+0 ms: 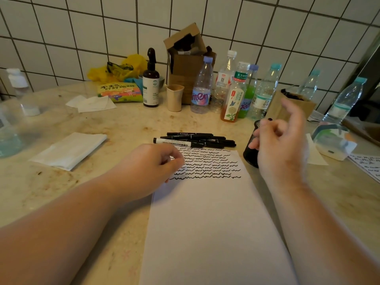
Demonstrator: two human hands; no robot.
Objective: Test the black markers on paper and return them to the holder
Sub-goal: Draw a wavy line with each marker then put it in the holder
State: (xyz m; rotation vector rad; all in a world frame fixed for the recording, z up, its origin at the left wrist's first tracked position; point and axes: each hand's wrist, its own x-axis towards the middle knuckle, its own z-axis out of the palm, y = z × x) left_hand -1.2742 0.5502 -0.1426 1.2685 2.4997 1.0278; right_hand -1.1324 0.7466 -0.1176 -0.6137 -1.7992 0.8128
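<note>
We look down on a mottled beige stone counter (86,182), stained in places, backed by glossy white tiles. A smooth white sheet of paper (205,223) lies lengthwise before us — its upper part carries rows of wavy black strokes. Just beyond its top edge, a loose pile of slim black markers (197,139) lies flat, all capped, one with a white label band. Our left hand (152,167) rests on the paper's left edge, fingers loosely curled, gripping nothing. Our right hand (281,140) hangs above the counter, fingers partly spread; whether it pinches anything we cannot tell. Behind it stands the holder (251,145) — a dark mesh cylinder, mostly hidden.
</note>
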